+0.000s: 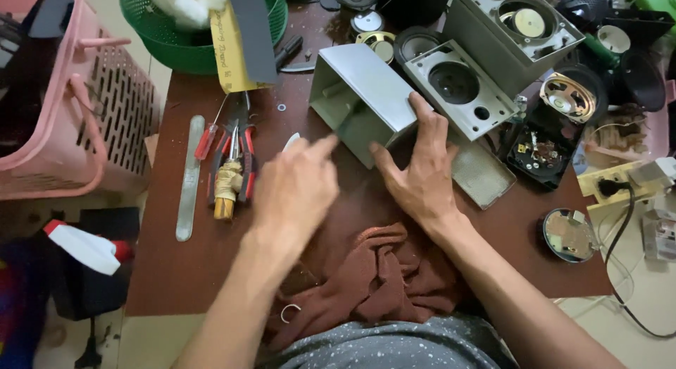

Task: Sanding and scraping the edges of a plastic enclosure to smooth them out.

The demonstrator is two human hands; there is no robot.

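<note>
Empty speaker shell in your hands, its front panel already off

Nearest you, the brown cloth [380,284] lies bunched below your wrists. Your left hand [296,189] is loosely curled, forefinger touching the grey speaker housing [362,101] at its open lower edge, grasping nothing; your right hand [419,175] lies spread against its side, steadying it. Beyond your right fingertips lies the detached front baffle [461,87]; pliers [232,168] lie left of your left fingers.
</note>
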